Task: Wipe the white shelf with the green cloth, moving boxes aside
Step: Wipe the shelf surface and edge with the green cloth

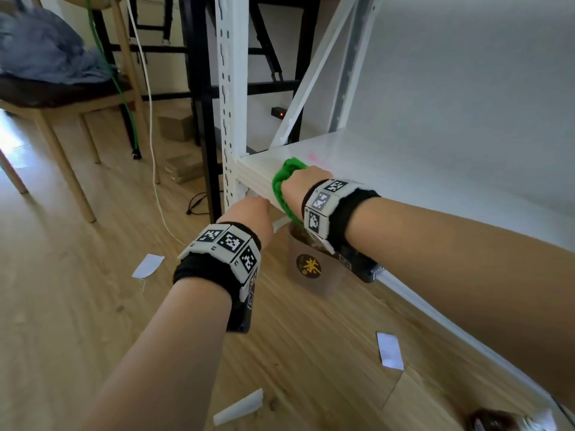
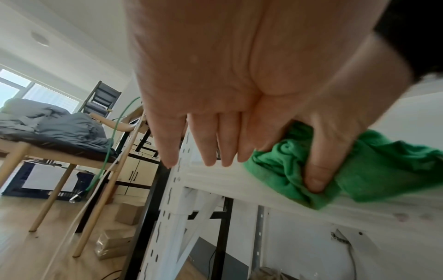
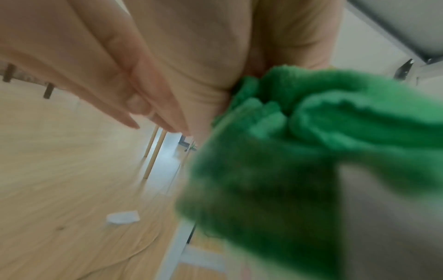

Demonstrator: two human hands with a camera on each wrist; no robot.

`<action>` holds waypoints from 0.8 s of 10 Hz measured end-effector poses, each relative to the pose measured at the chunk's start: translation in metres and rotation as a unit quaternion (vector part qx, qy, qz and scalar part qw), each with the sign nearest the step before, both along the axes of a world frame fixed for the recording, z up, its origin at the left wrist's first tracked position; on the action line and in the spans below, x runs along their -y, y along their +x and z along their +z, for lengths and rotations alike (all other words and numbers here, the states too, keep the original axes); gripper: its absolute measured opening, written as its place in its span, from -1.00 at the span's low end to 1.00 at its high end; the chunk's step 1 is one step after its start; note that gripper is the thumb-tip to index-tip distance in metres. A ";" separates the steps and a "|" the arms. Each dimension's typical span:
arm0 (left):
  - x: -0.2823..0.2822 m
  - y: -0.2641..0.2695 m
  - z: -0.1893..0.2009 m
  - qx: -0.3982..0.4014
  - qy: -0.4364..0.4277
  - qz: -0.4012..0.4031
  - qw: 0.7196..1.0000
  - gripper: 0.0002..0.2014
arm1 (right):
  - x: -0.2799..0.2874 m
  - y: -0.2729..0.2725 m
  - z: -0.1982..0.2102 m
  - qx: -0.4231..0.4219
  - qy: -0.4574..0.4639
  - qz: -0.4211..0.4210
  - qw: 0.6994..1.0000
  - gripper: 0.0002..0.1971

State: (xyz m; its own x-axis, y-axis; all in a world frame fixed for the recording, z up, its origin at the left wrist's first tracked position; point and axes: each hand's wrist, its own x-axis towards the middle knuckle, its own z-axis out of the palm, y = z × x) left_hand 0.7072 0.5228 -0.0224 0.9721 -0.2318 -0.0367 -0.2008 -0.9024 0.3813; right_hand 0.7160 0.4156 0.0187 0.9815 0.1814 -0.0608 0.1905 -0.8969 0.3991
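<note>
The white shelf [image 1: 435, 188] carries a faint pink mark near its front left corner. At that corner my right hand [image 1: 303, 180] grips the bunched green cloth [image 1: 287, 169], which hangs over the shelf's front rail. In the left wrist view its thumb presses the cloth [image 2: 383, 161] onto the rail [image 2: 227, 181]. My left hand [image 1: 249, 211] is just below and left of it, fingers [image 2: 208, 147] straight, by the rail's underside. No box stands on the visible shelf board. The right wrist view is blurred, showing the cloth [image 3: 335, 123] beside the palm.
The white slotted post [image 1: 231, 88] rises at the shelf's left corner. A brown paper bag [image 1: 311, 269] stands under the shelf. Cardboard boxes [image 1: 183, 169] lie on the wooden floor behind, by a chair [image 1: 46, 98] with a grey blanket. Cables and paper scraps [image 1: 147, 265] lie about.
</note>
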 end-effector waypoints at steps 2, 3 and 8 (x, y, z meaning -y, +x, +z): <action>0.002 -0.007 0.002 -0.014 -0.002 -0.025 1.000 -0.57 | 0.031 -0.073 0.005 -0.106 -0.102 -0.033 0.989 -0.68; 0.011 -0.006 -0.002 -0.022 -0.001 -0.056 0.998 -0.59 | 0.049 -0.089 0.015 -0.145 -0.095 -0.045 0.984 -0.63; 0.034 0.022 0.000 0.067 -0.001 -0.096 0.993 -0.50 | 0.095 0.023 0.023 -0.090 0.038 -0.129 0.987 -0.45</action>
